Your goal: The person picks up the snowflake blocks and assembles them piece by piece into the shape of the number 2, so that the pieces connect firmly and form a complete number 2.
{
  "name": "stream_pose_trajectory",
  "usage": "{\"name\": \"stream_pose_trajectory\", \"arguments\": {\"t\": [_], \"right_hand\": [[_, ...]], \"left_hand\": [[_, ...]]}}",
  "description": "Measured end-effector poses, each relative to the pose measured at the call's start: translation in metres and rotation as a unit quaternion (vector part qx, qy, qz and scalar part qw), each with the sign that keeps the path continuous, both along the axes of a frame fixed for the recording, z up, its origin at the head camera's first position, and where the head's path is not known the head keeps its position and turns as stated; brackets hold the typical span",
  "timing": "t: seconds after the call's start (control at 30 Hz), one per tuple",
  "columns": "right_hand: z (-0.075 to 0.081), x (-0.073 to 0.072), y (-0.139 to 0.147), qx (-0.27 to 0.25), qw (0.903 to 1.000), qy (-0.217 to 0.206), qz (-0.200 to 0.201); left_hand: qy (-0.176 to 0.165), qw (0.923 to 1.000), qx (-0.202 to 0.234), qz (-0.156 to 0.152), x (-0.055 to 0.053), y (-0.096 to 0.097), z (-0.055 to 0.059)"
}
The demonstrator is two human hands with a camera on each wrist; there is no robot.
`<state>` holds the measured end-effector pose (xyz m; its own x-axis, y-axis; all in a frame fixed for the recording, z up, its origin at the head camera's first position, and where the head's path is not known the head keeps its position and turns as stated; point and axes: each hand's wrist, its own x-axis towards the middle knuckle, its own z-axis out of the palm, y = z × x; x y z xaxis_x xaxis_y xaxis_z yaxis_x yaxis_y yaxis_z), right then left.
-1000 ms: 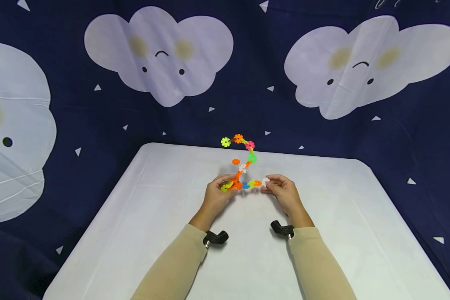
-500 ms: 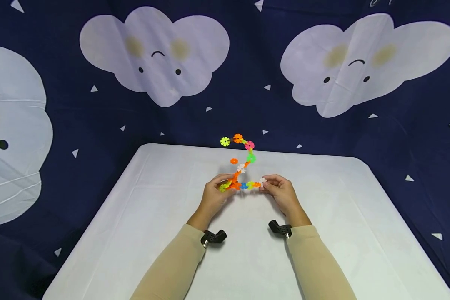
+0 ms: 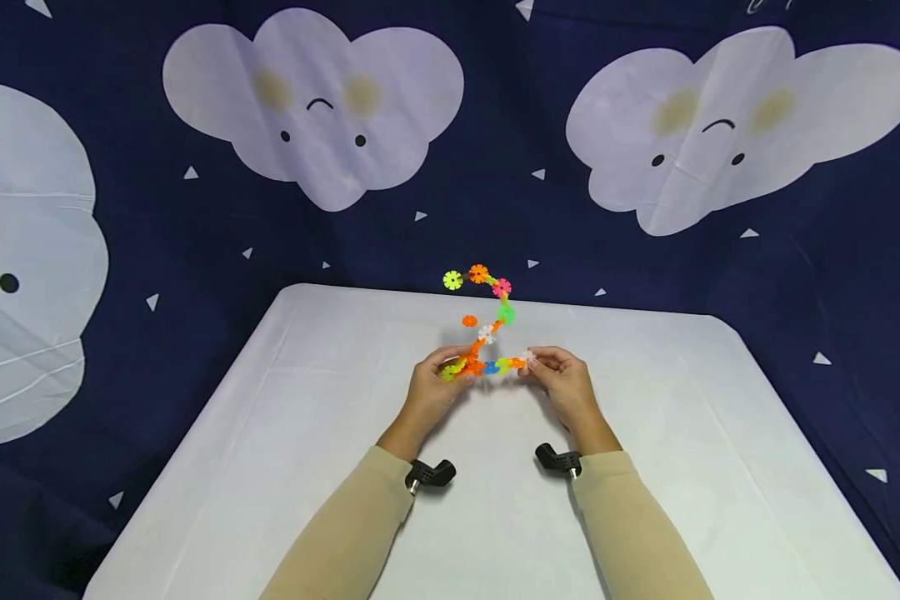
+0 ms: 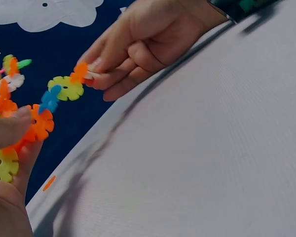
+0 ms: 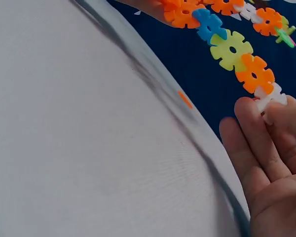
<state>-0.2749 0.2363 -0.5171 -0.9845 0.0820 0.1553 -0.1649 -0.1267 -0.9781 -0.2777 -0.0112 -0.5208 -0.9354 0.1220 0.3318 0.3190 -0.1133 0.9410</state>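
A chain of interlocking snowflake discs in neon colours (image 3: 506, 315) curves up and back from my hands. My left hand (image 3: 429, 390) grips its orange and yellow discs, thumb over an orange disc (image 4: 41, 121). From there a branch runs right through a blue disc (image 5: 210, 25), a yellow-green disc (image 5: 232, 50) and an orange disc (image 5: 255, 74). At its end my right hand (image 3: 567, 387) pinches a white disc (image 5: 272, 97), which meets the orange one; fingers partly hide it. The far end of the chain carries a yellow disc (image 3: 452, 280).
One loose orange disc (image 3: 469, 321) lies on the white table (image 3: 330, 483) behind the hands. A dark blue cloth with cloud prints (image 3: 510, 208) hangs behind the table. Black camera mounts (image 3: 431, 473) sit on both wrists.
My right hand has edged slightly left, and the white disc sits closer to the orange disc. The left hand keeps its grip on the chain.
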Motion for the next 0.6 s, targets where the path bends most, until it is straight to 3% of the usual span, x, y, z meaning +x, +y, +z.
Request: {"name": "stream_pose_trajectory", "arguments": {"t": [0.17, 0.2, 0.27, 0.33, 0.43, 0.5, 0.6], "right_hand": [[0.000, -0.013, -0.001, -0.023, 0.9996, 0.001, 0.014], [-0.001, -0.017, -0.003, -0.001, 0.9999, -0.003, 0.013], [-0.001, -0.028, -0.008, 0.092, 0.9957, -0.013, 0.009], [-0.002, -0.040, -0.015, 0.223, 0.9746, -0.020, 0.010], [0.000, -0.059, -0.031, 0.386, 0.9223, -0.010, 0.025], [0.003, -0.071, -0.041, 0.436, 0.8988, -0.001, 0.049], [0.009, -0.085, -0.052, 0.474, 0.8779, 0.007, 0.070]], "left_hand": [[-0.032, 0.9972, 0.061, 0.028, -0.005, -0.005, -0.004], [-0.039, 0.9958, 0.071, 0.043, -0.006, -0.007, -0.004], [-0.055, 0.9921, 0.093, 0.065, -0.008, -0.012, -0.003], [-0.058, 0.9901, 0.102, 0.077, -0.009, -0.016, -0.002], [-0.057, 0.9877, 0.124, 0.075, -0.011, -0.018, -0.001], [-0.056, 0.9854, 0.145, 0.069, -0.011, -0.017, -0.001], [-0.048, 0.9830, 0.166, 0.061, -0.013, -0.013, -0.001]]}}
